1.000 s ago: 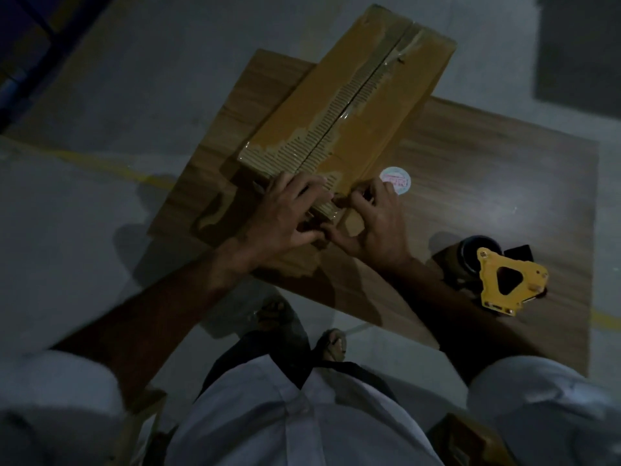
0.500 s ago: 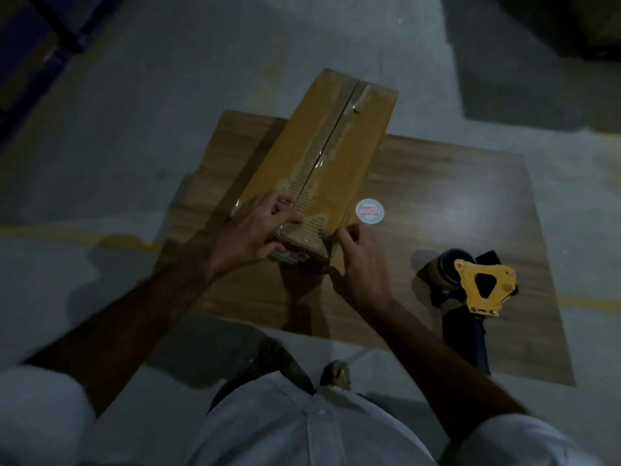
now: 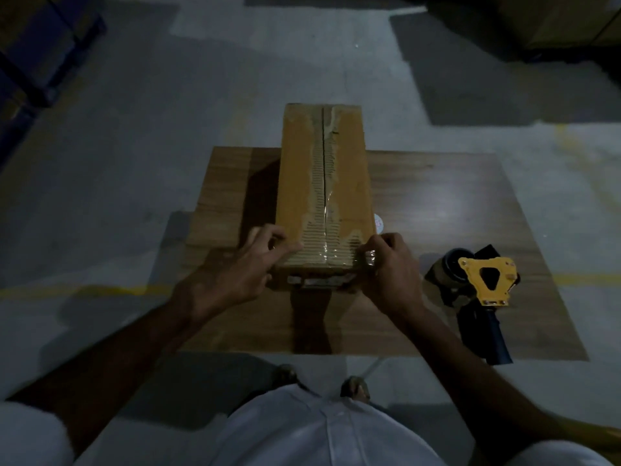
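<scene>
In the middle of the wooden desk (image 3: 437, 196) lies a long brown box (image 3: 322, 183). It lies flat, and its far end sticks out past the far edge of the desk. The top flaps meet in a line down the middle. Shiny clear tape (image 3: 326, 253) runs over that line near my end, and the brown paper beside it looks torn and rough.

I see both hands at the near end of the box. The left hand (image 3: 235, 277) grips the near left corner, with the thumb on top and the fingers curled at the side. The right hand (image 3: 389, 274) is curled at the near right corner and pinches a shiny bit of the tape there.

A small round sticker (image 3: 378, 223) peeks out just beside the right side of the box. Further right on the desk lies a tape dispenser (image 3: 484, 280) with a yellow side and a dark handle, apart from the right hand. The desk stands on a grey floor (image 3: 168, 129).
</scene>
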